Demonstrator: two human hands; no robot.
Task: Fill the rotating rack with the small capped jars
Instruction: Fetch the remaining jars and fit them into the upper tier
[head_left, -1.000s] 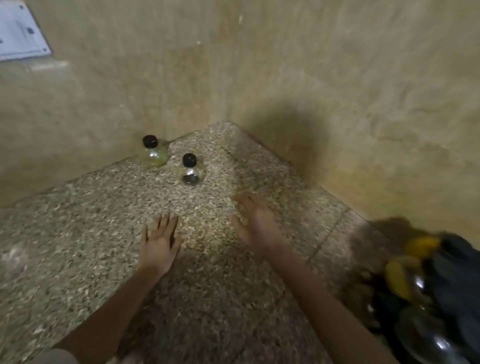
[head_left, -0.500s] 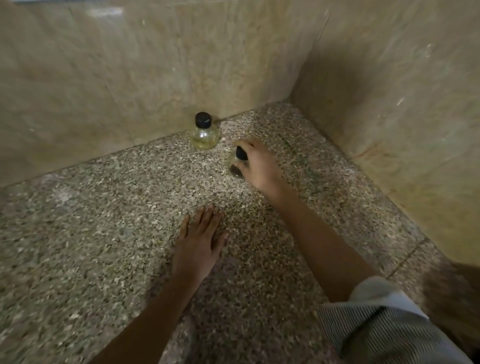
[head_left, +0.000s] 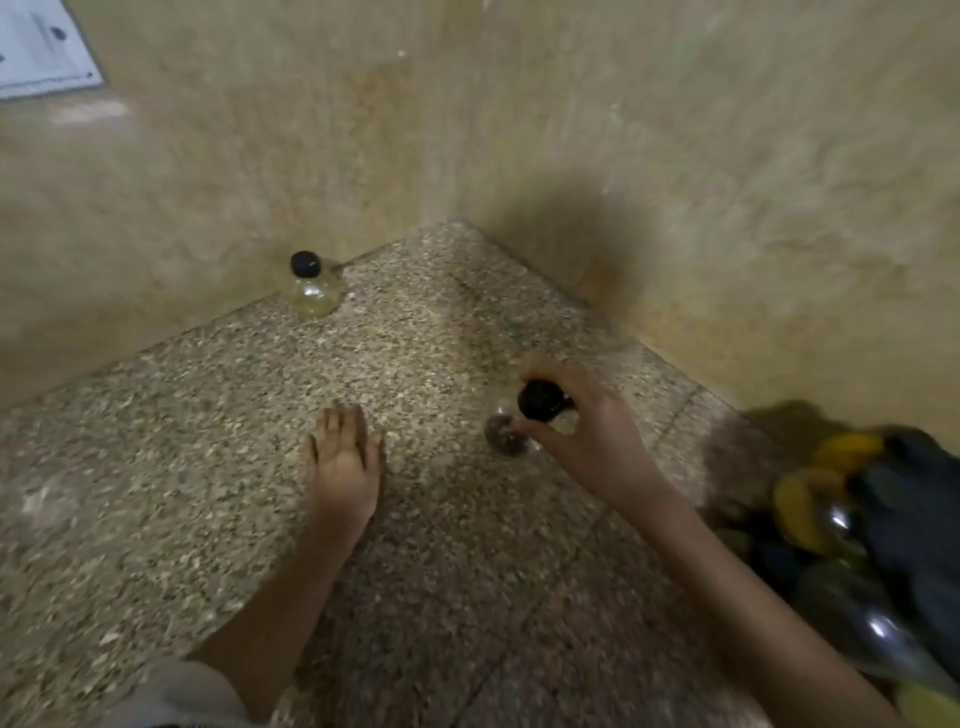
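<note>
black-capped glass jar, a second ago standing near the wall, is now pinched in the right hand fingers, heading toward the rack. left hand lies flat, empty. yellowish jar waits beyond.

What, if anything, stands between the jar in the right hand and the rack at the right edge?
Nothing visible: only bare speckled counter lies between the held jar in the right hand and the blurred rack.
</note>
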